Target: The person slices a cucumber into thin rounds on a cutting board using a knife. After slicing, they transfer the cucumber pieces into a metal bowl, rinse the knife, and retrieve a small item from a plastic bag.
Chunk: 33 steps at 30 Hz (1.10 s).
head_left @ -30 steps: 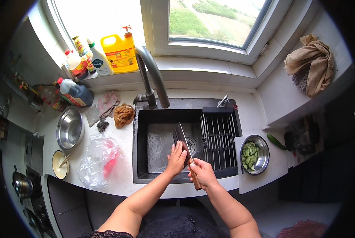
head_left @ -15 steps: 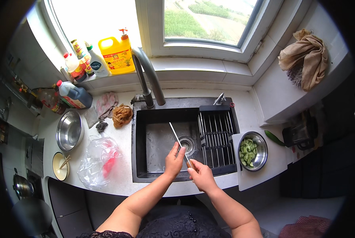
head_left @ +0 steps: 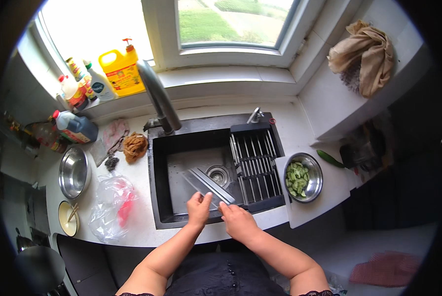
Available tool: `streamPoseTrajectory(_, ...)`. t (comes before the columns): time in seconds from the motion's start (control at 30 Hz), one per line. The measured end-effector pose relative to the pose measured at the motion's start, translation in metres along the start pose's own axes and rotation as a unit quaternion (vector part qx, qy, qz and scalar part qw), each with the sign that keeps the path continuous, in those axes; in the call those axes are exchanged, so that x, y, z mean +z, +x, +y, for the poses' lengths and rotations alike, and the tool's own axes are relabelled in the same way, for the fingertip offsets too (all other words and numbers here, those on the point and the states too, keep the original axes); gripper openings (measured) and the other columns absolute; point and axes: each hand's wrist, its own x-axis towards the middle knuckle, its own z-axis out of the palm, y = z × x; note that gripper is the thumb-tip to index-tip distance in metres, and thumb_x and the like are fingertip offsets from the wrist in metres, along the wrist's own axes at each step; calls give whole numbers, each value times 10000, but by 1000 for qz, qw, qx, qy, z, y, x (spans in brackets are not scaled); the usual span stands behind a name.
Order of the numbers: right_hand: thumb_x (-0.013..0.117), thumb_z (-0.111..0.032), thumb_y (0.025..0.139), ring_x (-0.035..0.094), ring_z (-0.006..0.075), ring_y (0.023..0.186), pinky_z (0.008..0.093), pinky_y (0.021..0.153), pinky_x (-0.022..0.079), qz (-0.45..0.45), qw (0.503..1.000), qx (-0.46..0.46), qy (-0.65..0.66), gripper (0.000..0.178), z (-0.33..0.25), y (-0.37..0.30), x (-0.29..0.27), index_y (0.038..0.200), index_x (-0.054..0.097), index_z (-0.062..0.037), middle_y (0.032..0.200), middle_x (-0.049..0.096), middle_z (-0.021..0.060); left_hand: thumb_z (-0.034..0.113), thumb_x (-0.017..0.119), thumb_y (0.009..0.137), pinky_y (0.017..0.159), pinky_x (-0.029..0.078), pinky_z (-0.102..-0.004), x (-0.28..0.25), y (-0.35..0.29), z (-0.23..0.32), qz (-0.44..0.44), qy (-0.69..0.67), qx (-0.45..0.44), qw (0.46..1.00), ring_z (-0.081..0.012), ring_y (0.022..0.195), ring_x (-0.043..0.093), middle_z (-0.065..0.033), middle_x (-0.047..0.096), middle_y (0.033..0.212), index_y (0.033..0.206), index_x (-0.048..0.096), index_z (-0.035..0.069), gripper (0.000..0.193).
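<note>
Over the near part of the black sink, I hold a broad-bladed kitchen knife with its shiny blade tilted toward the far left. The blade is partly smeared by motion. My right hand is closed round the handle end, which it hides. My left hand has its curled fingers at the near left part of the blade, seemingly gripping it; the exact contact is hard to see. Below the blade lies the round drain. No water shows running from the grey tap.
A black drying rack spans the sink's right side. Beyond it, a steel bowl of cut green vegetable stands on a white board, near a whole cucumber. Leftward are a plastic bag, steel basin and cream bowl.
The knife has turned from edge-on to showing its broad side. My left hand has shifted down the blade toward my right hand. The whole view has shifted slightly.
</note>
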Motion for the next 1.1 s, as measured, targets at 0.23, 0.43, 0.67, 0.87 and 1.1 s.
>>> streamPoseTrajectory(0.23,623,-114,854,661,367,872,465,751,538,-53,998,22,-6,412,7,-6,-3,1252,553,-37,947,641,192,126,646,905,538,436,-255,6,-16,2,7,-67,-61,996,-83,587,528,-16,588,716,848,593,23,129)
streamPoseTrajectory(0.43,668,-116,829,645,333,881,437,774,534,-30,999,9,36,423,30,-16,-19,1237,557,-88,966,608,135,117,577,963,659,483,-245,22,-19,-1,-38,-70,-12,997,-95,750,603,-42,655,886,1049,576,-11,154)
streamPoseTrajectory(0.67,679,-77,814,646,276,865,384,756,530,60,996,-57,17,426,81,-40,-64,1230,597,-116,971,617,68,170,547,993,733,516,-262,88,-46,22,-45,-92,42,994,-118,838,634,-50,654,927,1111,546,1,206)
streamPoseTrajectory(0.87,663,-51,828,625,231,836,353,726,512,349,931,-51,-94,364,185,-105,-121,1187,665,-112,980,617,60,216,517,1014,750,509,-262,168,-70,26,-117,-86,72,987,-147,810,649,-96,684,945,1282,504,25,330)
streamPoseTrajectory(1.1,687,-62,813,613,317,936,403,789,523,381,898,212,-67,447,360,-233,-126,1253,617,-75,1060,590,122,168,548,997,756,500,-256,234,-77,-10,-98,-55,48,992,-128,813,640,-86,683,948,1223,526,13,275)
